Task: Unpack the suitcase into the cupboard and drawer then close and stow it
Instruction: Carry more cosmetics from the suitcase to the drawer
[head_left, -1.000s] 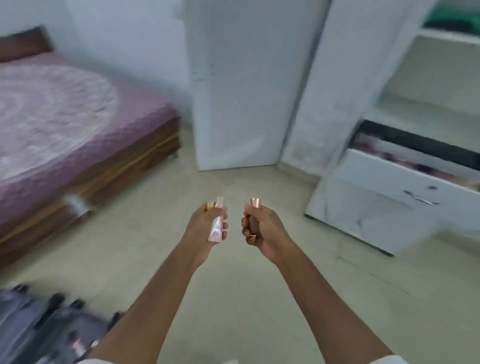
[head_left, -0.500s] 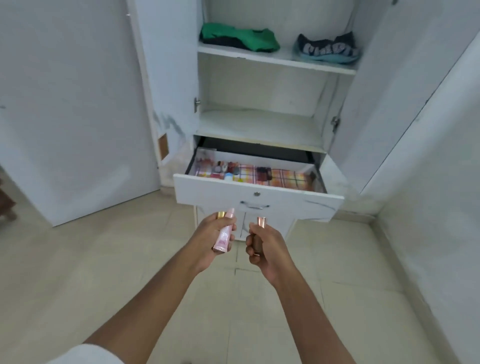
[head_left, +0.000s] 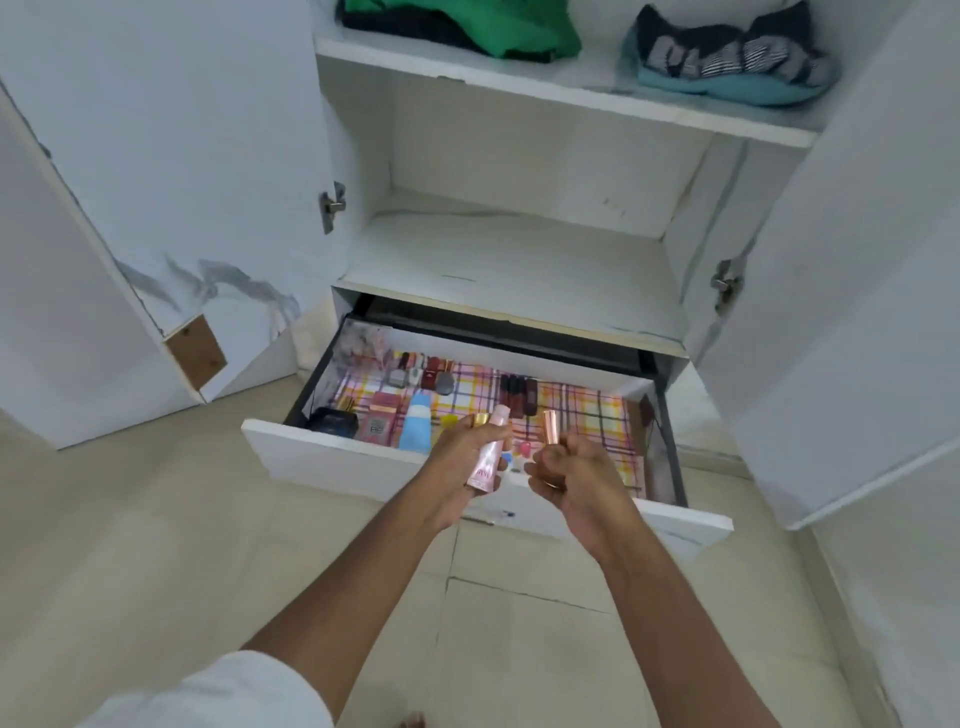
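A white cupboard stands with both doors open and its drawer pulled out, cosmetics lying on the checked liner. Above the drawer front, the left hand grips a pink tube; the right hand curls round a copper-capped bottle.

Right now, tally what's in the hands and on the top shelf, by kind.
Pink tube in left hand: 1
Gold-capped item in the same grip: 1
Copper-capped tube in right hand: 1
Green folded garment on top shelf: 1
Dark patterned bundle on that shelf: 1
Total: 5
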